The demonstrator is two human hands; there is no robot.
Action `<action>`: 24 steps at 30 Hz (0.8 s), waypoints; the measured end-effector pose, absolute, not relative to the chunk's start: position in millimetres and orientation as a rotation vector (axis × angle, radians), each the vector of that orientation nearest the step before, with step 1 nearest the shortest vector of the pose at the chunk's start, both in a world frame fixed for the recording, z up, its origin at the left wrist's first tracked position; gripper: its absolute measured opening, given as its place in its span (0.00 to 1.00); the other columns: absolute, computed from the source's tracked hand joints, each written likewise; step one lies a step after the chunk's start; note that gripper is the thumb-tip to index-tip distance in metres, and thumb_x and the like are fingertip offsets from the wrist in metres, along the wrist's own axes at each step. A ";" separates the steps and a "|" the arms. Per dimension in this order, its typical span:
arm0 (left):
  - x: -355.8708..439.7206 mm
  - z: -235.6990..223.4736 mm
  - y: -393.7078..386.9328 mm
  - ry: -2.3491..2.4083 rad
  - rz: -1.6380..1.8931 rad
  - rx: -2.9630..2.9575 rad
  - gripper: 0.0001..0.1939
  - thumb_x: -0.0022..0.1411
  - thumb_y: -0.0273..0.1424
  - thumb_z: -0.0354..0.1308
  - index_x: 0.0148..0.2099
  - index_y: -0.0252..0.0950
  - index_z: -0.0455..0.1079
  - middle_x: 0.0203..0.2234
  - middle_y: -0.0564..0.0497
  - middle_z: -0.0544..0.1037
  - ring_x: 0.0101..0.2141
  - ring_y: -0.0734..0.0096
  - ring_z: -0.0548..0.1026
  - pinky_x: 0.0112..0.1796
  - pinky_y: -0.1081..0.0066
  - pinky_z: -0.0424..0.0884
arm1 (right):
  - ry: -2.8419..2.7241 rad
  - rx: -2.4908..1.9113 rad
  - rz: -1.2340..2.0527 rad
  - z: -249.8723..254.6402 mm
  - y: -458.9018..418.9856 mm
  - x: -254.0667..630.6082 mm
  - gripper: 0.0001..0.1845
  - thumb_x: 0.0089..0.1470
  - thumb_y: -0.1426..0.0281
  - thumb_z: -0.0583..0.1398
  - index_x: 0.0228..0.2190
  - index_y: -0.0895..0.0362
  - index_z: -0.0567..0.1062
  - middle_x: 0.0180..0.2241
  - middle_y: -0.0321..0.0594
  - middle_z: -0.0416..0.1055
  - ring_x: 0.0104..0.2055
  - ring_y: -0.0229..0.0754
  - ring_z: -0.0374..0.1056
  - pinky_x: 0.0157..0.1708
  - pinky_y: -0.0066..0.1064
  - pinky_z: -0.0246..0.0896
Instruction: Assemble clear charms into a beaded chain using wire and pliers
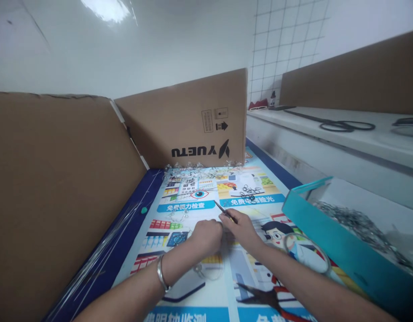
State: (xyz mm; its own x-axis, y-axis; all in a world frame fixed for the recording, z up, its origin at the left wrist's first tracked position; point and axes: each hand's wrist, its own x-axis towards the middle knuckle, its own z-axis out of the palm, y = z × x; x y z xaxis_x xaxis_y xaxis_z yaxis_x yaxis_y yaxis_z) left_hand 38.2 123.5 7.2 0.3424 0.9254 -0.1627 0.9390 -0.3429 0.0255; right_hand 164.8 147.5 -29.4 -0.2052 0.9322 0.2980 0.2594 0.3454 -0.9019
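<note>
My right hand (242,230) is closed round a slim dark pointed tool (223,210), whose tip points up and to the left. Right beside it, my left hand (207,237) is curled into a fist; what its fingers hold, if anything, is hidden. Both hands are over a printed mat (179,214) with pictures and Chinese lettering. Small clear and wire pieces (193,172) lie in a row past the hands, along the cardboard. A small cluster of dark rings (248,192) rests to the right of that row.
Cardboard panels (179,120) wall off the left and far sides. A teal box (313,223) of metal wire pieces stands at right. Red-handled scissors (267,297) and a clear round container (307,252) lie near my right forearm. Long thin wires (102,250) run along the left edge.
</note>
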 end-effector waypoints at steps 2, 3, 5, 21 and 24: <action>41.7 7.7 123.8 1.701 -0.193 2.510 0.14 0.52 0.25 0.48 0.40 0.29 0.70 0.31 0.36 0.75 0.33 0.55 0.73 0.33 0.63 0.66 | -1.682 -1.063 0.911 -29.8 147.4 164.6 0.14 0.50 0.60 0.53 0.23 0.58 0.69 0.21 0.32 0.61 0.25 0.35 0.56 0.26 0.26 0.51; 42.9 8.2 124.1 1.686 -0.197 2.523 0.14 0.51 0.25 0.49 0.40 0.29 0.70 0.31 0.36 0.75 0.33 0.54 0.73 0.33 0.62 0.66 | -1.681 -1.058 0.909 -29.6 147.1 164.6 0.14 0.50 0.60 0.53 0.23 0.58 0.68 0.21 0.31 0.61 0.25 0.35 0.56 0.26 0.26 0.51; 44.3 9.6 124.7 1.657 -0.205 2.539 0.15 0.49 0.25 0.51 0.40 0.29 0.70 0.31 0.36 0.75 0.32 0.54 0.73 0.33 0.62 0.66 | -1.678 -1.050 0.903 -28.7 146.3 164.6 0.15 0.49 0.59 0.53 0.21 0.58 0.67 0.20 0.31 0.59 0.25 0.35 0.55 0.25 0.26 0.50; 28.5 14.4 120.2 1.746 0.102 2.423 0.15 0.51 0.27 0.46 0.42 0.33 0.65 0.32 0.40 0.75 0.30 0.56 0.73 0.28 0.65 0.64 | -1.684 -1.045 0.863 -22.8 144.6 166.4 0.15 0.50 0.59 0.52 0.24 0.58 0.68 0.21 0.33 0.61 0.26 0.37 0.57 0.26 0.27 0.53; 10.2 16.8 116.2 1.719 0.218 2.355 0.12 0.53 0.27 0.43 0.39 0.36 0.64 0.30 0.47 0.74 0.29 0.65 0.71 0.27 0.71 0.63 | -1.691 -1.069 0.859 -22.3 144.0 166.9 0.16 0.50 0.58 0.52 0.23 0.57 0.68 0.20 0.32 0.59 0.24 0.36 0.55 0.24 0.26 0.52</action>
